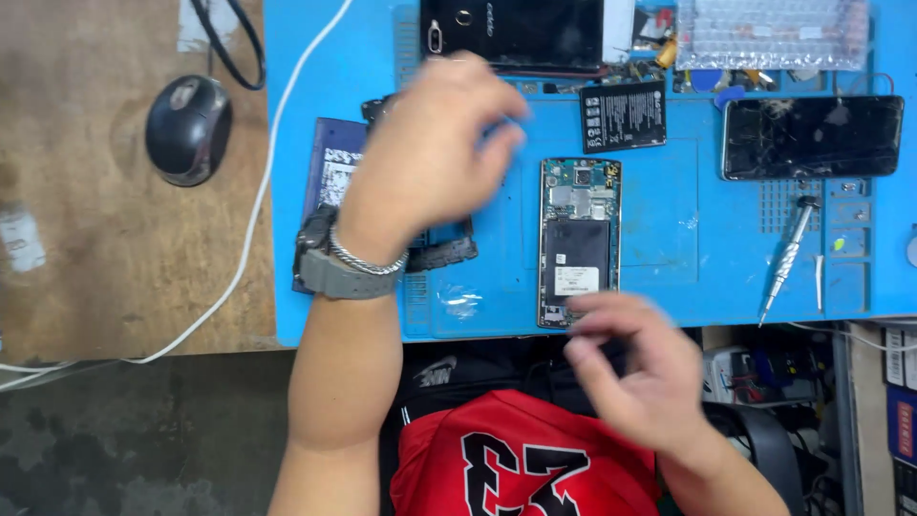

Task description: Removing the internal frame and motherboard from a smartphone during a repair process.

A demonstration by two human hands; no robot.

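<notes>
Left hand [425, 153] hovers above the blue mat [669, 248], blurred, its fingers loosely curled and partly spread; we cannot tell whether it holds or touches anything. At its wrist we note a grey watch [330, 263] and a metal bracelet [368, 260]. Beneath this hand lie a dark phone frame [441, 253] and a purple-edged panel [330, 162], both partly hidden. Right hand [635, 368] floats at the near edge of the counter [95, 268], just below the opened phone [578, 241], with fingers bent and thumb drawn toward the fingertips; blur prevents us from judging whether something small is pinched there. We find the opened phone at the centre of the mat, back cover off, circuit board and black inner plate exposed, between the two hands. Beside it, toward the far edge, rests a loose black battery [623, 117]. Farther right we see a cracked phone [812, 137] and a silver screwdriver [788, 258]. On the bare wooden counter to the left sits a black mouse [188, 129].
</notes>
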